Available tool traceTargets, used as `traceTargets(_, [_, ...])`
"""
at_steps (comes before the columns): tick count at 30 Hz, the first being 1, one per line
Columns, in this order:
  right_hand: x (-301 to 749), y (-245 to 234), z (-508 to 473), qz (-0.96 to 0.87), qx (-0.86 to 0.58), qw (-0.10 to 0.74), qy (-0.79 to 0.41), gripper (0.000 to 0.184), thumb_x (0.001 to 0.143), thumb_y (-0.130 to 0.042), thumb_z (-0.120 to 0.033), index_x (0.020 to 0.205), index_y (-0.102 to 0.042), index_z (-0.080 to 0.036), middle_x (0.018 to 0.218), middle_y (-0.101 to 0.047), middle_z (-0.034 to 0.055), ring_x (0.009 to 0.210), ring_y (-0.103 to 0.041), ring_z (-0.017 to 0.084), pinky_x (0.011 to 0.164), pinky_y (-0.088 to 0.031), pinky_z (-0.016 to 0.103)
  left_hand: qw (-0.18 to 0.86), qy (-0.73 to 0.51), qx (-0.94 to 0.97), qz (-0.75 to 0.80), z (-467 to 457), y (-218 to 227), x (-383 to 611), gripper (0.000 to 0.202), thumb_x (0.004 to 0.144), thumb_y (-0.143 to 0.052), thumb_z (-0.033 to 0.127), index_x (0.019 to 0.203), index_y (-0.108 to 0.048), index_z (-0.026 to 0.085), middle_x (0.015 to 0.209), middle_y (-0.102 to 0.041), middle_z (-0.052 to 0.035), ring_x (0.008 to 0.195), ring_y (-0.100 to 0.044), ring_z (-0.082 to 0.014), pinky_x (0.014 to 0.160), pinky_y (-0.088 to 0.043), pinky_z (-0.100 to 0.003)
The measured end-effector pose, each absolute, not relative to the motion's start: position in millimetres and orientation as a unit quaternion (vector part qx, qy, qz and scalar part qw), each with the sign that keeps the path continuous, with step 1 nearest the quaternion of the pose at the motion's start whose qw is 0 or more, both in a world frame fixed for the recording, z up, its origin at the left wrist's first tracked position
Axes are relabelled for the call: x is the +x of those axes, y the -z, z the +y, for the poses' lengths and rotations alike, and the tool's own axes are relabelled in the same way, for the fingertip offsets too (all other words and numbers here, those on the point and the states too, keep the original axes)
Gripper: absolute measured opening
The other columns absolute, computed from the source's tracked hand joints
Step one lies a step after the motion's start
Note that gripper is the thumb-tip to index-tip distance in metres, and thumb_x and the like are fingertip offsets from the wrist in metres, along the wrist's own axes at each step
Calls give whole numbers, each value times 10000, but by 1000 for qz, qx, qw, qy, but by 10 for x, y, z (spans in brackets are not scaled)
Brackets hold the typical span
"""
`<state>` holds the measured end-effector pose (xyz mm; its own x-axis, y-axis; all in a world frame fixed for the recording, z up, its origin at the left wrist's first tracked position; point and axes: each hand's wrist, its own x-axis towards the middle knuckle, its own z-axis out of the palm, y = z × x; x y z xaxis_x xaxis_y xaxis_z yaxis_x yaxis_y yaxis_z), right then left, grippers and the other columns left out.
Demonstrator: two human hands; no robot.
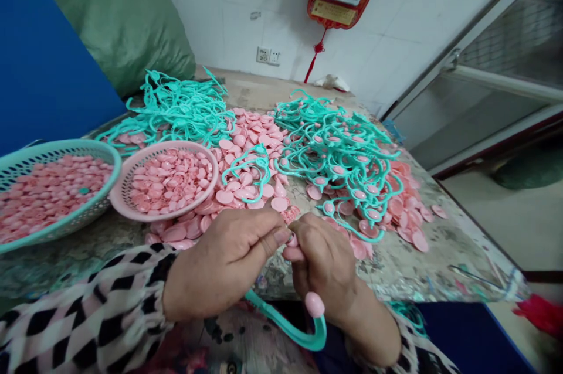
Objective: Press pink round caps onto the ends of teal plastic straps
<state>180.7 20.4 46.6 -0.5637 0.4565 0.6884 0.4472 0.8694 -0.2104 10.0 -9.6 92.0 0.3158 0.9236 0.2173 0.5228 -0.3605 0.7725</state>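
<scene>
Both my hands meet just over the table's front edge. My left hand [220,265] is closed, thumb and fingertips pressed together, round a teal curved plastic band [281,318]. The band hangs below the hands and hooks upward at its right end, where a pink rounded cap [314,304] sits. My right hand [328,268] is closed too, its curled fingers pinching a small pink plastic piece [293,252] against the left thumb tip. Fingers hide where piece and band meet. Just beyond the hands lie loose pink discs [279,204] and a few teal bands [253,169].
A teal basket [115,172] and a pink basket [214,177], both holding small pink pieces, stand at left. Teal bands [185,107] are heaped behind them. At right lies a pile of pink-capped teal bands [338,145]. A green sack [118,22] leans on the wall.
</scene>
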Motion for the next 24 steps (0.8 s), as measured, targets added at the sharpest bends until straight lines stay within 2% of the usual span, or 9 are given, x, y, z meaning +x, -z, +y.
traceTargets(5, [1784, -552, 266, -888, -257, 378, -42, 227, 983, -300, -241, 784, -405, -212, 652, -446, 0, 575, -408, 141, 511, -304, 274, 317, -347, 738, 485, -42, -916, 112, 308, 934, -438, 276, 651, -495, 168, 598, -470, 34, 568, -452, -94, 556, -303, -227])
traceTargets(11, [1767, -575, 289, -868, -283, 406, -31, 297, 997, -270, -340, 862, -487, -189, 674, -502, 27, 598, -460, 156, 520, -327, 279, 496, -385, 633, 453, 10, -875, 138, 316, 924, -426, 366, 673, -468, 179, 615, -397, 38, 558, -377, -95, 529, -301, -224])
traceTargets(14, [1765, -511, 278, -863, -282, 419, 14, 274, 984, -303, -326, 877, -504, -172, 676, -507, 48, 605, -454, 175, 533, -325, 299, 533, -384, 608, 446, -4, -836, 145, 311, 935, -400, 402, 719, -468, 189, 608, -380, 46, 538, -363, -92, 517, -306, -221])
traceTargets(16, [1767, -492, 281, -862, -282, 420, 40, 258, 975, -319, -299, 830, -499, -184, 650, -493, 43, 598, -440, 181, 536, -317, 307, 508, -377, 624, 459, -26, -832, 150, 307, 945, -391, 392, 732, -481, 190, 601, -402, 45, 545, -382, -95, 535, -322, -224])
traceTargets(20, [1763, -545, 296, -870, -259, 418, 49, 282, 976, -311, -286, 760, -472, -201, 599, -456, 17, 556, -409, 162, 511, -301, 298, 382, -367, 700, 479, -78, -855, 152, 296, 953, -406, 320, 712, -507, 181, 650, -493, 24, 616, -461, -107, 600, -347, -233])
traceTargets(22, [1750, -583, 289, -873, -257, 415, -4, 296, 983, -286, -287, 753, -453, -204, 597, -451, 4, 541, -406, 145, 500, -311, 285, 329, -366, 727, 479, -94, -852, 152, 282, 955, -401, 288, 718, -509, 180, 669, -517, 18, 636, -488, -110, 610, -353, -233])
traceTargets(24, [1727, -601, 269, -863, -270, 410, -119, 304, 989, -271, -301, 747, -430, -210, 602, -448, -13, 522, -406, 124, 484, -324, 263, 294, -367, 742, 478, -98, -834, 157, 275, 956, -392, 267, 723, -508, 179, 670, -524, 15, 634, -499, -110, 607, -354, -233])
